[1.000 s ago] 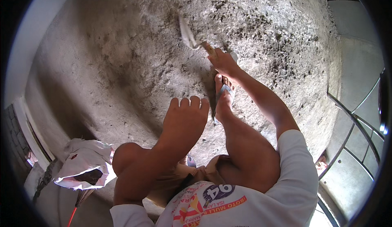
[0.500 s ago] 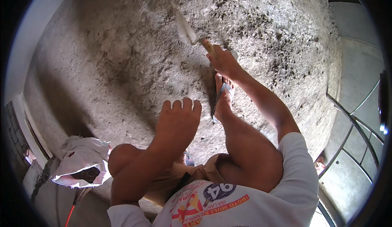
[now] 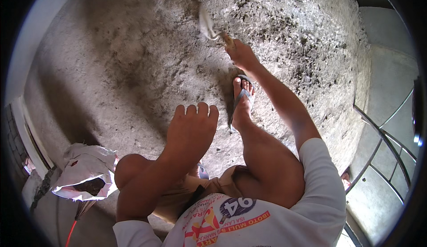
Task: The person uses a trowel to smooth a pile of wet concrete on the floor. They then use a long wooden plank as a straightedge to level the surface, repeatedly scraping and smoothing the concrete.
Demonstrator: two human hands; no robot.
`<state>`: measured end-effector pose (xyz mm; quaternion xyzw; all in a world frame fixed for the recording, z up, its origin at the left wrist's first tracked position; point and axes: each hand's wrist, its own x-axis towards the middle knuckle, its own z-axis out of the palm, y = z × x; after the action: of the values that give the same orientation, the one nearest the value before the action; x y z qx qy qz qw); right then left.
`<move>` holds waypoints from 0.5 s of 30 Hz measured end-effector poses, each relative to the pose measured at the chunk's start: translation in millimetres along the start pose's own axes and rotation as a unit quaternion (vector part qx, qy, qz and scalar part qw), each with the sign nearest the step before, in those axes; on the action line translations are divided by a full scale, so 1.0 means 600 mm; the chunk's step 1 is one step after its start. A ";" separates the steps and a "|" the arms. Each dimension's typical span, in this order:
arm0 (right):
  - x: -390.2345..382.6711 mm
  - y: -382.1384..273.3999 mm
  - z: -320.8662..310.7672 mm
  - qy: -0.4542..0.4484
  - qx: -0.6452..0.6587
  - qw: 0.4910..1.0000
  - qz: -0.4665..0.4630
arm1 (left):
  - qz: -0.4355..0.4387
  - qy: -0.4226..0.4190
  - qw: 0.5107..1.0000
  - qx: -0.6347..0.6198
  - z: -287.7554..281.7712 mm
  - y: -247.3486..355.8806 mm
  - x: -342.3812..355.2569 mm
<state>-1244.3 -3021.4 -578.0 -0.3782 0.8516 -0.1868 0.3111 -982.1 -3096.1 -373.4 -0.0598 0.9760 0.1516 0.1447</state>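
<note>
My right hand (image 3: pixel 241 53) is closed round the wooden handle of a pointing trowel (image 3: pixel 206 24), out ahead of my right foot. The trowel's pale metal blade points up and to the left over the rough, pitted ground (image 3: pixel 147 64); whether it touches the surface I cannot tell. My left hand (image 3: pixel 192 129) hangs in front of my left knee with its back up and its fingers curled under. No object sticks out of it, and its palm is hidden.
A white woven sack (image 3: pixel 84 169), its mouth gaping on dark material, stands beside my left knee. Below it is a brush-like bundle with a red cord (image 3: pixel 71 232). A bent metal-bar frame (image 3: pixel 382 136) stands at the right. My sandalled right foot (image 3: pixel 243 93) is planted below the trowel.
My right hand has moved slightly up and away with the trowel, whose blade has shifted right and turned more upright. My left hand has risen slightly, still curled.
</note>
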 end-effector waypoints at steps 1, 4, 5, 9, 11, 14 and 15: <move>-0.002 0.001 0.002 0.021 -0.010 1.000 -0.019 | 0.001 0.009 1.000 0.002 0.001 0.002 0.000; -0.034 -0.050 0.010 0.011 0.040 0.999 0.014 | -0.010 0.002 1.000 0.018 0.010 -0.007 -0.012; -0.030 -0.057 0.010 -0.037 0.002 0.999 0.016 | -0.017 -0.006 1.000 0.017 0.011 -0.011 -0.016; -0.002 0.004 -0.005 -0.082 -0.159 0.982 -0.064 | -0.023 -0.012 1.000 0.006 0.003 -0.010 -0.019; 0.011 0.039 -0.018 -0.006 -0.166 0.986 -0.022 | -0.022 -0.003 1.000 0.005 0.000 -0.008 -0.018; -0.002 -0.009 -0.037 -0.005 -0.081 0.996 0.043 | -0.037 -0.013 0.999 0.007 0.004 -0.021 -0.035; -0.008 -0.020 -0.054 -0.042 -0.126 0.991 0.029 | -0.040 -0.017 0.999 0.002 0.005 -0.023 -0.036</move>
<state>-1257.1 -3022.4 -545.8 -0.3972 0.8650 -0.0527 0.3019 -958.6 -3106.4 -373.4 -0.0954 0.9705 0.1444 0.1676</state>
